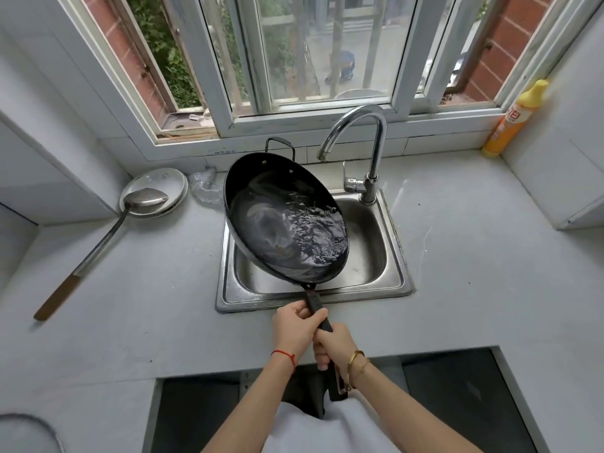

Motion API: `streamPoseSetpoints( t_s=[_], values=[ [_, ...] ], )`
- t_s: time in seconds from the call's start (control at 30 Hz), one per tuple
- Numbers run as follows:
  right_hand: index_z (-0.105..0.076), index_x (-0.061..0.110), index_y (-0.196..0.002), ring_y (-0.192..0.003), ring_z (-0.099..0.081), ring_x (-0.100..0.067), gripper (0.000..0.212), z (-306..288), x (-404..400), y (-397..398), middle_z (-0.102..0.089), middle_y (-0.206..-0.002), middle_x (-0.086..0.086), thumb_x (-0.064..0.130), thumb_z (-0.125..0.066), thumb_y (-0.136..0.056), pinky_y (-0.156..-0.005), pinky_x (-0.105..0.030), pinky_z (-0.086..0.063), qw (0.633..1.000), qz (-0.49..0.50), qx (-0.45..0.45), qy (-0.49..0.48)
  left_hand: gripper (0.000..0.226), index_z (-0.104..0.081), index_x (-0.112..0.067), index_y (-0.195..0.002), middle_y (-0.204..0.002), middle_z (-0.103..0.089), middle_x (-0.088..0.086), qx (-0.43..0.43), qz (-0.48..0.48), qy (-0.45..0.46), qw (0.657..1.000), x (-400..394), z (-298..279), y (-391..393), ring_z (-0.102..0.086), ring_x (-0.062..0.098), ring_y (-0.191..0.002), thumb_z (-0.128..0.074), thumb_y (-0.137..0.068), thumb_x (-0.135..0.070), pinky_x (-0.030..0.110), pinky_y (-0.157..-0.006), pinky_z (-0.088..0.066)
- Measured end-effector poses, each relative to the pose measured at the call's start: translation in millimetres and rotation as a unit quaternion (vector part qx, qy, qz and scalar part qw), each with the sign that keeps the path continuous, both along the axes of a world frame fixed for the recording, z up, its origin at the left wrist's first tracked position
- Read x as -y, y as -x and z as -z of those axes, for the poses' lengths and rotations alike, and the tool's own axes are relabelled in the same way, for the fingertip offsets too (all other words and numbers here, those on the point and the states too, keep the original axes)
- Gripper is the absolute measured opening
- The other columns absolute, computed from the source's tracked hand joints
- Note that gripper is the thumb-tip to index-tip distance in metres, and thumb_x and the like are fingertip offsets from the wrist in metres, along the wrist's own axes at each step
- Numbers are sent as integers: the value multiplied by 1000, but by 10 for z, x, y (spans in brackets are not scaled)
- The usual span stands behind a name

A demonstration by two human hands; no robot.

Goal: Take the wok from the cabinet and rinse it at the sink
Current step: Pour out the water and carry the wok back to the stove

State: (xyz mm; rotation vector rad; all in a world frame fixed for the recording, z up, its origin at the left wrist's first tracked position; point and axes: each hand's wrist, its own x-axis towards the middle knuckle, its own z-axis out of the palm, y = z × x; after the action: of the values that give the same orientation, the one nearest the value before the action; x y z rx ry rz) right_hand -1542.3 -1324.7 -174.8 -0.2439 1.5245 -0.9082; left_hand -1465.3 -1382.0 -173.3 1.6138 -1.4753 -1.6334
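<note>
- Black wok [261,204], centre of frame
- Silver steel sink [389,282] below it
- Yellow-orange bottle [513,119], upper right
- Red string on left wrist, gold bangles on right
- Grey countertop [474,256]
- Red brick [510,37] outside the window

Readable text: one bottle label only

The orange and yellow dish-soap bottle [513,120] on the window ledge at right carries white characters on its label; "白" can be made out, the rest is too small and blurred to read.
</note>
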Motion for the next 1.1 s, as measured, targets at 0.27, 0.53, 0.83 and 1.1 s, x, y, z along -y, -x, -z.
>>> streamPoseSetpoints(
  t_s=[0.27,0.53,0.83,1.1],
  values=[
    [-39,17,-55,-33,-29,-11,38,30,89,-119,-31,-43,1,5,-43,-91,-35,-18,-28,997,11,80,-2,19,-67,-7,-64,-62,-72,3,59,-36,43,997,31,-96,-83,-58,7,-56,-78,-72,-20,26,-61,-53],
    [-32,20,-50,-28,-25,-6,46,58,148,-167,-27,-37,6,9,-40,-94,-30,-16,-23,979,7,203,15,24,-61,-7,-57,-50,-62,-2,78,-62,72,992,55,-183,-131,-49,5,-50,-78,-72,-16,20,-53,-47],
    [-35,21,-42,-25,-27,-4,56,130,224,-186,-29,-32,8,16,-37,-98,-28,-15,-24,951,5,307,47,13,-69,-11,-65,-61,-71,0,102,-72,102,987,103,-233,-106,-59,6,-55,-76,-73,-18,21,-59,-51],
    [-37,21,-33,-22,-27,-4,66,121,265,-199,-28,-28,9,24,-35,-99,-27,-13,-22,930,6,364,60,6,-72,-17,-69,-61,-72,-5,122,-56,140,981,132,-235,-95,-69,9,-63,-73,-74,-20,22,-62,-56]
  ],
)
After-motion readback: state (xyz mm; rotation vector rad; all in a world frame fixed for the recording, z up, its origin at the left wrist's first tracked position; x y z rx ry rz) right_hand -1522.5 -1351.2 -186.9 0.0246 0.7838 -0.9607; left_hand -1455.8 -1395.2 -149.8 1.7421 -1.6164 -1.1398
